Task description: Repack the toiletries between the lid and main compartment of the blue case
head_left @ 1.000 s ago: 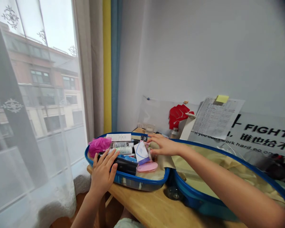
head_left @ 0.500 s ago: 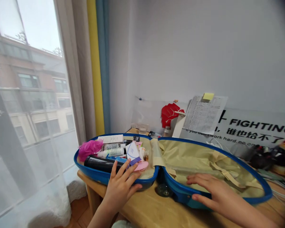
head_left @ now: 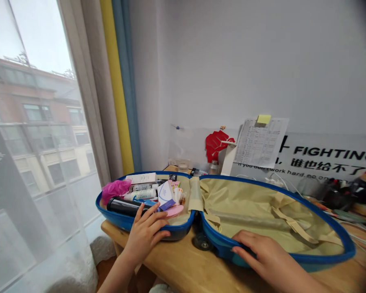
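Observation:
A blue hard-shell suitcase lies open flat on a wooden table. Its left half is packed with toiletries: a black bottle, a pink mesh sponge, white tubes, a small white box. Its right half shows beige lining and straps, with nothing in it. My left hand rests on the near rim of the left half, fingers curled over the edge. My right hand lies on the near rim of the right half, fingers gripping it.
A window with a sheer curtain fills the left side, with yellow and blue drapes beside it. Against the wall stand a red fist ornament, a printed sheet with a yellow note and a "FIGHTING" banner. Dark clutter sits at the far right.
My right hand left the toiletries and moved to the near rim of the right half. My left hand slid from the black bottle to the left half's near rim. The view shifted right.

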A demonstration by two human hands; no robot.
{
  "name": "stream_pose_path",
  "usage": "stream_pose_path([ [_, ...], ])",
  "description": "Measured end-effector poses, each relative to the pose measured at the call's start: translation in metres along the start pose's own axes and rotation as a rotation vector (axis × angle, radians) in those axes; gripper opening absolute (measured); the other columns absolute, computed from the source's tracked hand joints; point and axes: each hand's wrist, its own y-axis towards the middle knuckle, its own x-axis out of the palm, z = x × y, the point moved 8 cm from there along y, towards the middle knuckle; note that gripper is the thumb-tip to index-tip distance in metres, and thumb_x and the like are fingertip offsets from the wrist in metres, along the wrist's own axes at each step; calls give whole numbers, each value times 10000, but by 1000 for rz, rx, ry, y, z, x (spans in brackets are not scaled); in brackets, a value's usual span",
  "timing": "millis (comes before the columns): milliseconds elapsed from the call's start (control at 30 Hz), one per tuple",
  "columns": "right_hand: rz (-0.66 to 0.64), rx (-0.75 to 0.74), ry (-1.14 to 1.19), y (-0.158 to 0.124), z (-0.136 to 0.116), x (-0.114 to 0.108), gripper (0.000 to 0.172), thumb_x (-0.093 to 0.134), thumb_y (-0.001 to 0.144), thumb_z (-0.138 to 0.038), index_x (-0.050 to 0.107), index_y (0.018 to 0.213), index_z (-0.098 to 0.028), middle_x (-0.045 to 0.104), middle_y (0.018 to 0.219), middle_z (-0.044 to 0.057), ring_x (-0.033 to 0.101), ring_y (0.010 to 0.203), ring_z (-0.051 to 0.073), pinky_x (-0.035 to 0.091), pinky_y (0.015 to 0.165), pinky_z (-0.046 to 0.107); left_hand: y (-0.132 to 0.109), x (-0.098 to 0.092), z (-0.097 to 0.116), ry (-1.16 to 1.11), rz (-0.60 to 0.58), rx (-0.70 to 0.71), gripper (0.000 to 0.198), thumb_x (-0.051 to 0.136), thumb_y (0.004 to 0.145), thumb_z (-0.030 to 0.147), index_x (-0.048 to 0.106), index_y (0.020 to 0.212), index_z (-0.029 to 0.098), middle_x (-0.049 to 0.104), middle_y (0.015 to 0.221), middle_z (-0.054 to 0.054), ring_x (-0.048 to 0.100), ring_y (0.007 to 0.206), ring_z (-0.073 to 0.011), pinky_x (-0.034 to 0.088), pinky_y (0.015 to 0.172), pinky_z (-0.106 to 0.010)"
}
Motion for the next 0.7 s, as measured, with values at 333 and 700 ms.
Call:
stream_pose_path([
  [333, 32, -32, -281, 20, -64, 20, 159, 459, 861, -117, 600, 853, -192, 684, 835, 31, 667, 684, 153, 426, 582, 240, -18, 7, -69, 44, -195, 33, 224, 528, 881, 439, 685, 949, 294, 643, 1226, -8, 443, 1306, -250, 156, 1150, -503],
  [700, 126, -180, -382, 25, -96, 26, 264, 577, 771, -145, 642, 1026, -168, 707, 929, 56, 669, 748, 172, 479, 651, 253, -23, 3, -105, -77, -285, -3, 257, 524, 867, 462, 698, 978, 308, 593, 1299, -39, 392, 1339, -277, 230, 1115, -556],
])
